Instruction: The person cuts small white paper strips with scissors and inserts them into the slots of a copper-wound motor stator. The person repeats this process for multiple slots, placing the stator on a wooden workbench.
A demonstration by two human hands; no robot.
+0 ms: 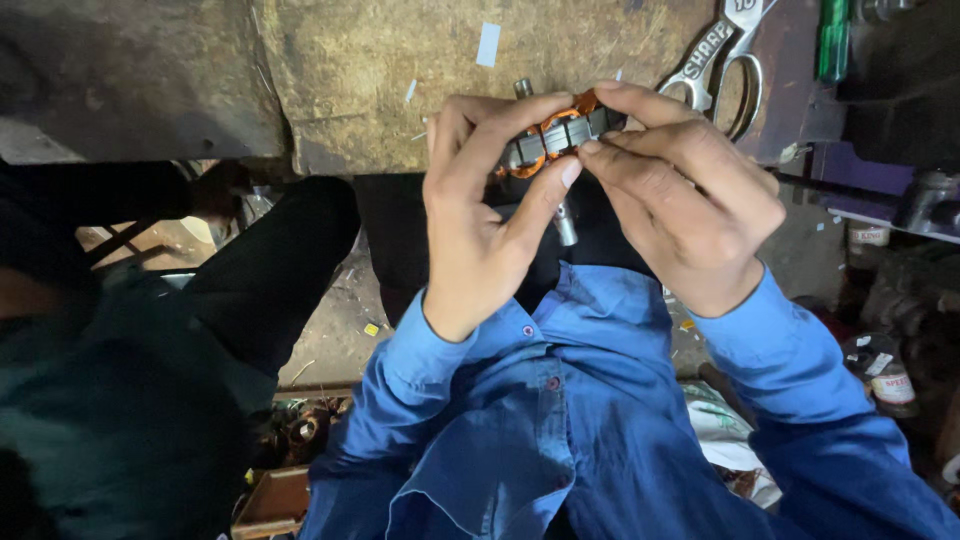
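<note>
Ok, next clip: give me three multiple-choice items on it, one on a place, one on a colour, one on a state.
1. Where do the scissors lie?
A. on the bench, upper right
B. in the left hand
C. on the floor, lower left

2. What colour are the windings on the motor core?
A. green
B. copper-orange
C. white

3. How is the core held?
A. lying loose on the bench
C. by one hand only
B. pinched between both hands

Answers:
1 A, they rest on the bench past the right hand.
2 B, orange wire shows between the grey segments.
3 B, the left hand and the right hand both grip it, with its shaft sticking out below.
</note>
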